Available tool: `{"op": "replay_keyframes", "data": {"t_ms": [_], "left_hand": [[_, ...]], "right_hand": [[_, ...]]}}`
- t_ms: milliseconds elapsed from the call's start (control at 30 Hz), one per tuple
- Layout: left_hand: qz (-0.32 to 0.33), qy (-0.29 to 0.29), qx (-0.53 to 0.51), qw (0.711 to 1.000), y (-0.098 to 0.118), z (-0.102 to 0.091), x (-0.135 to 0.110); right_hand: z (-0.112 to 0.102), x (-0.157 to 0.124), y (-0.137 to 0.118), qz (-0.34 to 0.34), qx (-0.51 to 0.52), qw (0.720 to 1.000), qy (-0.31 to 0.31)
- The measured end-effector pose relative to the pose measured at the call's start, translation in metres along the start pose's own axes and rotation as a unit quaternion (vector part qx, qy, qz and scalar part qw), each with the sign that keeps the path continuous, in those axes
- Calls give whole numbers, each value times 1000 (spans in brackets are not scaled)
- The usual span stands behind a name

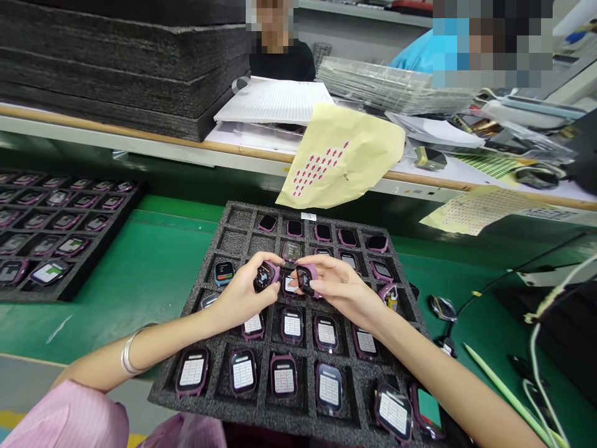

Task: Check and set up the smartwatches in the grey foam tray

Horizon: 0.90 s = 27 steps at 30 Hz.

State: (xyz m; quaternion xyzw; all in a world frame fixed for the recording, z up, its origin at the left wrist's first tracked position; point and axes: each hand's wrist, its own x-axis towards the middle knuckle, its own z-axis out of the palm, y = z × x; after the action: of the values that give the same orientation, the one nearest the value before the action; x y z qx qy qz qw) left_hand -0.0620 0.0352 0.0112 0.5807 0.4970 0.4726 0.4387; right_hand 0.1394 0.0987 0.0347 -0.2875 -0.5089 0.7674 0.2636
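Note:
My left hand (249, 287) pinches a purple smartwatch body (265, 277) whose lit screen shows a watch face. Close beside it, my right hand (338, 283) grips a second purple smartwatch body (305, 279) by its edges, its screen also lit. Both are held just above a black foam tray (303, 414) divided into square pockets. Many pockets hold purple watch bodies, such as one (283, 376) with a white grid on its screen. A blue-edged watch (224, 272) lies left of my left hand. The pockets right under my hands are partly hidden.
Another foam tray (74, 289) of watches lies at left on the green mat (163, 230). Stacked black foam (116, 68) stands on the shelf, with papers (280, 99) and a hanging yellow sheet (345, 155). Cables and a green stick (506, 392) are at right. Two people are opposite.

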Motion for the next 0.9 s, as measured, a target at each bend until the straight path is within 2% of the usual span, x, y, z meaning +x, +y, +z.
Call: {"op": "replay_keyframes", "data": {"t_ms": [167, 300, 600, 900], "left_hand": [[28, 6, 20, 999, 2, -2, 0], [38, -1, 36, 999, 4, -2, 0], [2, -20, 16, 1000, 2, -1, 1], [25, -12, 48, 998, 0, -3, 3]], "right_hand": [[2, -2, -3, -21, -3, 1000, -10], [2, -3, 0, -14, -10, 1000, -22], [1, -1, 5, 7, -13, 1000, -21], [3, -2, 1, -6, -26, 1000, -7]]}}
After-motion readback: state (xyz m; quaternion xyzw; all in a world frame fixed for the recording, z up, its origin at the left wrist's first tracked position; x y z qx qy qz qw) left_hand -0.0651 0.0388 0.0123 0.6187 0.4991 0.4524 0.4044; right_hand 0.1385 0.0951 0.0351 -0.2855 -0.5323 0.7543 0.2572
